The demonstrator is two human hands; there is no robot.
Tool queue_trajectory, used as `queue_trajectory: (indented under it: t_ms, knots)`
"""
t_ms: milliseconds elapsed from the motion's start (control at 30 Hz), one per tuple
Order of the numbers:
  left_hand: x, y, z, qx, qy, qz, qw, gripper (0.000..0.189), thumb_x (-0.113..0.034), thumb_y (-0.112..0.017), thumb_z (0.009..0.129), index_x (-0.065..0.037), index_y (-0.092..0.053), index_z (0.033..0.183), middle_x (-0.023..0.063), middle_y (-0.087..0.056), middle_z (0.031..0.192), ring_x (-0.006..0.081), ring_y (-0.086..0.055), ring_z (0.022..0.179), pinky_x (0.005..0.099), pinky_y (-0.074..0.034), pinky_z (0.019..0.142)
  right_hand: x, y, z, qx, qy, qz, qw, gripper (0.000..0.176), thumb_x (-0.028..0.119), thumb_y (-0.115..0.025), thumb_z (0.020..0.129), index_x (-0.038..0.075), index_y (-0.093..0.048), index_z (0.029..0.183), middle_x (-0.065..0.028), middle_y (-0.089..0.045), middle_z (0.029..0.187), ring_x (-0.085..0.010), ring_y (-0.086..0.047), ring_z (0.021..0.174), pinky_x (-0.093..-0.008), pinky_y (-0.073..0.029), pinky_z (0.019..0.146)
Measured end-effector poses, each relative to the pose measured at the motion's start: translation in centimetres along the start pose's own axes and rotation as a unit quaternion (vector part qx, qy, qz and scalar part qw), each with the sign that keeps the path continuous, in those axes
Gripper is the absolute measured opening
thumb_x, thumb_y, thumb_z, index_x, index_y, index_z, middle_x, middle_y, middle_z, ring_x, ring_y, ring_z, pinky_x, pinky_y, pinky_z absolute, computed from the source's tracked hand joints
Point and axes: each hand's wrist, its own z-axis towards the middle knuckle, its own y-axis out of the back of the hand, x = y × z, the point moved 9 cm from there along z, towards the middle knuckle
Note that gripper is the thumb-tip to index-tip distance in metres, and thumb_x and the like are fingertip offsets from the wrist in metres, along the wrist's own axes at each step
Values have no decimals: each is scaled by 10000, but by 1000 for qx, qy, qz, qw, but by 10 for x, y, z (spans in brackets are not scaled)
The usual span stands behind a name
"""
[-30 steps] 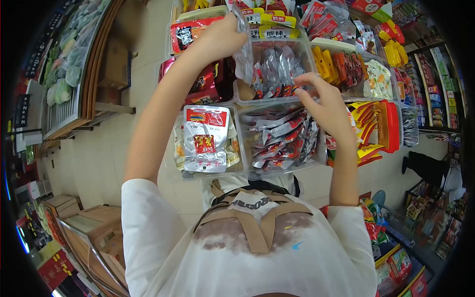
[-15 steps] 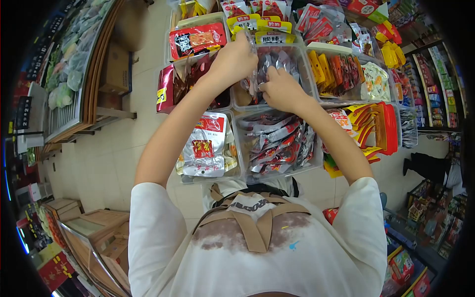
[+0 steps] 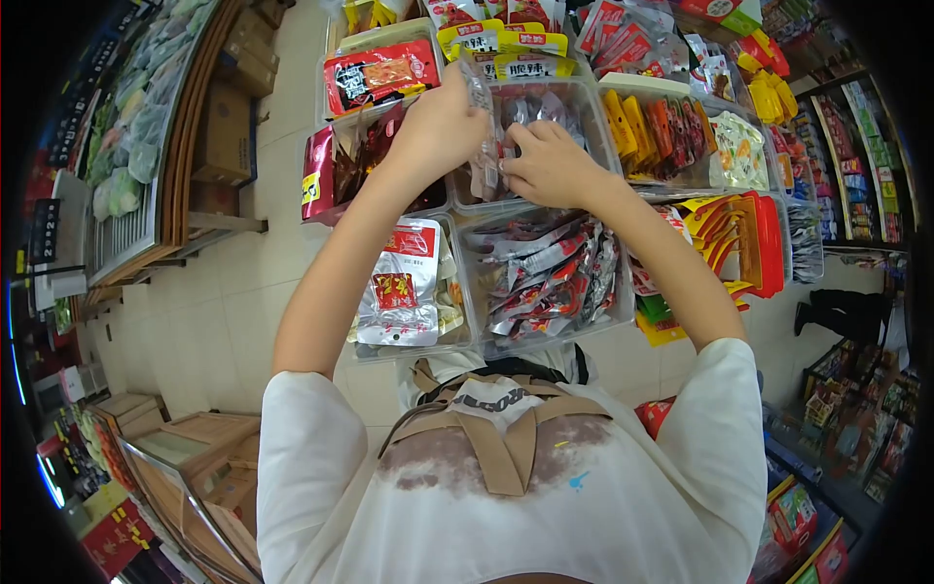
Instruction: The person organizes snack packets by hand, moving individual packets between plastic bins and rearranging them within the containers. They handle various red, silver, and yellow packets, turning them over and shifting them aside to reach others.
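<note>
While both hands meet over a shop display of snacks, the left hand (image 3: 443, 122) is closed around the top of a silver packet (image 3: 484, 156), thumb and fingers pinching it upright. The right hand (image 3: 550, 164) is curled tight, its fingertips gripping the same packet's lower edge. The packet hangs just above a clear bin (image 3: 601, 136) filled with similar silver and red packets. Nearer the person, a second clear bin (image 3: 623, 292) holds a loose heap of them. Left of it lies a large silver pouch (image 3: 397, 282) with a red label. Yellow and orange packs (image 3: 662, 127) stand to the right.
</note>
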Motion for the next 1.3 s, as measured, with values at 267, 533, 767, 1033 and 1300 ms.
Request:
queue_trajectory:
  t_ms: [267, 533, 767, 1033, 1300]
  knots:
    - [29, -25, 16, 1, -6, 22, 1000, 417, -166, -498, 707, 149, -392, 959, 323, -559, 783, 401, -581, 789, 427, -460, 702, -5, -9, -5, 27, -26, 41, 998, 190, 224, -497, 744, 115, -651, 770, -78, -478, 1059, -288, -436, 968, -396, -333, 869]
    - [9, -44, 30, 95, 35, 66, 993, 427, -110, -520, 635, 184, -439, 933, 275, -589, 746, 351, -619, 734, 376, -504, 646, -17, -11, -7, 59, -50, 132, 988, 197, 200, -521, 702, 91, -664, 782, -66, -554, 1066, -265, -460, 1006, -381, -348, 896]
    - [7, -68, 37, 10, 21, 83, 996, 756, -114, -544, 675, 191, -119, 1220, 326, -543, 900, 408, -579, 832, 430, -480, 716, -17, -11, -9, 56, -46, 47, 996, 204, 161, -538, 697, 17, -619, 817, -82, -551, 1024, -269, -466, 999, -370, -363, 879]
    - [2, -76, -7, -13, -82, 350, 933, 419, -145, -575, 687, 80, -471, 1025, 152, -577, 803, 274, -617, 707, 375, -487, 591, -15, -8, -12, 64, -65, 126, 988, 186, 159, -524, 725, 45, -624, 833, -64, -536, 1107, -268, -446, 1055, -377, -338, 915]
    - [7, -111, 14, 156, -92, 402, 898, 227, -258, -590, 715, -79, -633, 848, 77, -611, 864, 218, -597, 820, 374, -401, 727, -18, -13, -10, 95, -75, 90, 989, 199, 153, -529, 730, 44, -615, 873, -73, -532, 1099, -270, -441, 1059, -382, -337, 916]
